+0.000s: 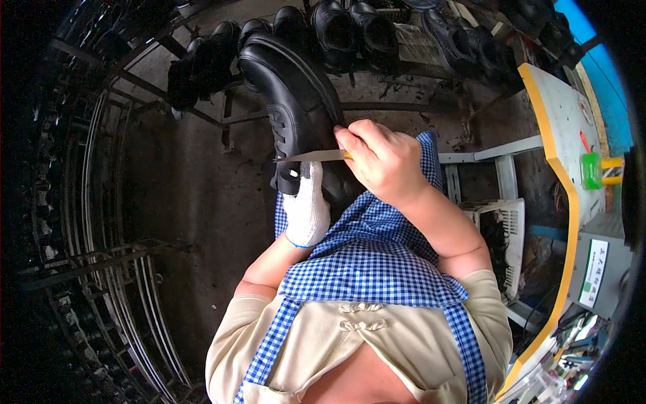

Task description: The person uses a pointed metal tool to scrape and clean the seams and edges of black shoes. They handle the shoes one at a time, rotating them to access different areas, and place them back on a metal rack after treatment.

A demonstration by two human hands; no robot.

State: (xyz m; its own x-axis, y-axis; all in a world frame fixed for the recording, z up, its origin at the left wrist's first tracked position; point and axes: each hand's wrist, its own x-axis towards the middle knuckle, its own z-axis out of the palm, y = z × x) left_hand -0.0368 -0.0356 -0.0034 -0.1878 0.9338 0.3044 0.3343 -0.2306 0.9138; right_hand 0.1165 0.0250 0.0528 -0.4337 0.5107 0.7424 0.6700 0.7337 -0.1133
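My left hand (307,209), in a white knit glove, grips a black lace-up leather shoe (296,84) by its heel end. The shoe is tilted on its side, toe pointing away from me and laces to the left. Bare and closed, my right hand (383,158) holds a knife (316,156) with a thin pointed blade; only a bit of yellow handle shows at the fingers. The blade points left across the shoe near its opening, just above the gloved fingers. Whether its edge touches the leather I cannot tell. My right fingertips are close to the sole edge.
Several black shoes (334,34) stand on a metal rack across the far side. Metal rack rails (91,168) run along the left. At right is a yellow-edged white table (562,128) with a green container (591,171) and a grey box (601,269). A white plastic crate (515,242) sits beneath.
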